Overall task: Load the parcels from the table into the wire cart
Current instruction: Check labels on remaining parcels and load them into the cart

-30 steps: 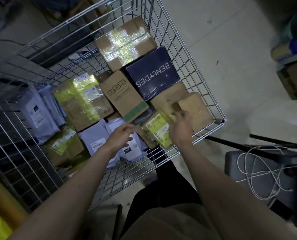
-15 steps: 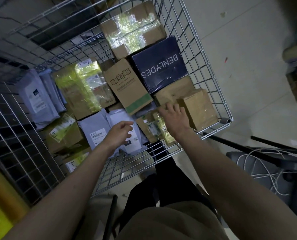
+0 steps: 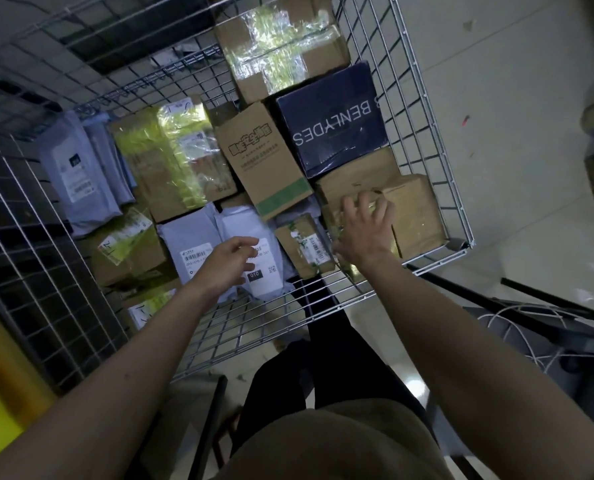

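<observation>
1. Bare forearms reach out over the near rim of the wire cart [image 3: 437, 261], both hands down among the parcels.
2. The left hand [image 3: 227, 261] hovers above a white poly mailer [image 3: 264, 271]; its fingers hang loosely curled and hold nothing.
3. The right hand [image 3: 365, 233] has its fingers spread, resting on a small parcel wrapped in shiny yellowish tape [image 3: 337, 220] in the near right corner. Whether it actually grips that parcel I cannot tell.
4. Just left of that hand lies a small taped carton with a barcode label [image 3: 304, 249]; just right, a plain brown box [image 3: 417, 216] stands against the cart's right wall.
5. Grey and white mailers [image 3: 77, 174] lean along the left wall, with tape-wrapped cartons [image 3: 129, 244] below them.
6. Further in, a brown carton with a green stripe [image 3: 264, 164] lies tilted beside a dark blue box printed BENLYDES [image 3: 333, 123].
7. A large carton under glossy clear wrap [image 3: 174, 157] sits mid-cart, and another taped carton [image 3: 281, 46] fills the far right corner.
8. Outside the cart, pale floor tiles [image 3: 496, 98] stretch right; a white cord [image 3: 517, 327] lies coiled on a dark frame near the person's right arm.
</observation>
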